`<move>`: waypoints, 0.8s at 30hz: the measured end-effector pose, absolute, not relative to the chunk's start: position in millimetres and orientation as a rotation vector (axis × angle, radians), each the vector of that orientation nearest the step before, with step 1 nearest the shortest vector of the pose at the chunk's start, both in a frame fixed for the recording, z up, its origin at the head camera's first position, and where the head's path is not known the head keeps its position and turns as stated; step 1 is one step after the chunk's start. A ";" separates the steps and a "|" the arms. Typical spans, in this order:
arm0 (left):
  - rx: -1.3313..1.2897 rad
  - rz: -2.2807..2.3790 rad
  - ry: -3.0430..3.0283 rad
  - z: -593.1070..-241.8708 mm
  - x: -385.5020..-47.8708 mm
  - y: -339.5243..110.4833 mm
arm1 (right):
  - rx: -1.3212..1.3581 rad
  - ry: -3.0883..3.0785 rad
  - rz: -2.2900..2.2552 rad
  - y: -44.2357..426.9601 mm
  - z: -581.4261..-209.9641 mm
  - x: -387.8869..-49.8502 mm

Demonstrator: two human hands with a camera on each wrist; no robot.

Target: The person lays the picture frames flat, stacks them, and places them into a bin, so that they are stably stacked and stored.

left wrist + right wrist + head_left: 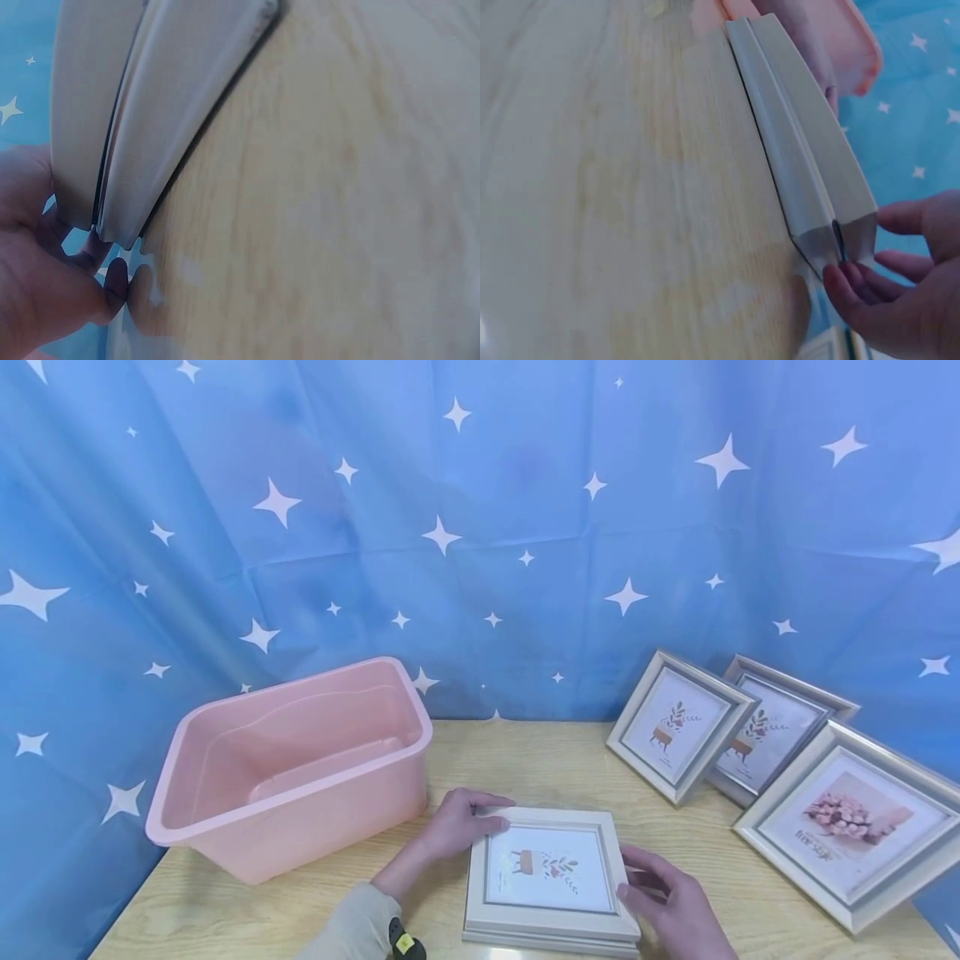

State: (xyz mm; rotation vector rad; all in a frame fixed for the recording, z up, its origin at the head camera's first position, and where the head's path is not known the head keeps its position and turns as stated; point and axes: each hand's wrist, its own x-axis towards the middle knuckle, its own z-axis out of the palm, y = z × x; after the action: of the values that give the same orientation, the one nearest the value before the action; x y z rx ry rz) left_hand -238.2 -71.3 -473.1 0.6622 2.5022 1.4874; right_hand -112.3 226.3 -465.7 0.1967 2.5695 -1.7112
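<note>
Two white picture frames lie flat on the table, one on top of the other. The upper picture frame shows a print of a plant in a brown pot under its pane; below it, the lower picture frame shows only its side. My left hand grips the stack's left edge, thumb over the upper frame's rim. On the opposite edge, my right hand holds the upper frame with the thumb on top. In the right wrist view, the right fingertips touch the corner where both frames meet.
A pink plastic bin stands at the left of the wooden table. Three picture frames stand tilted at the right: a plant print, another behind it, and a flower print nearest. A blue star-patterned curtain hangs behind.
</note>
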 end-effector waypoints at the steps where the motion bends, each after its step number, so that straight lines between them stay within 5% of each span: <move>1: 0.663 1.491 2.501 -473.1 -238.3 -71.2 | 0.194 2.560 -1.714 227.4 -464.4 -112.4; 15: 0.626 1.492 2.488 -473.0 -237.1 -71.5 | -0.324 2.988 -1.588 279.5 -397.8 -149.1; 24: 0.612 1.478 2.491 -473.1 -239.2 -70.0 | -0.356 3.140 -1.607 321.1 -338.8 -186.5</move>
State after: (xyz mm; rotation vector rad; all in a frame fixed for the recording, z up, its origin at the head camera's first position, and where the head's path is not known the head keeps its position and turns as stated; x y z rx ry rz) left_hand -239.2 -70.0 -473.1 0.6119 2.4913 1.4778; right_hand -186.5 321.1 -338.8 -0.3558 3.1403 -1.6066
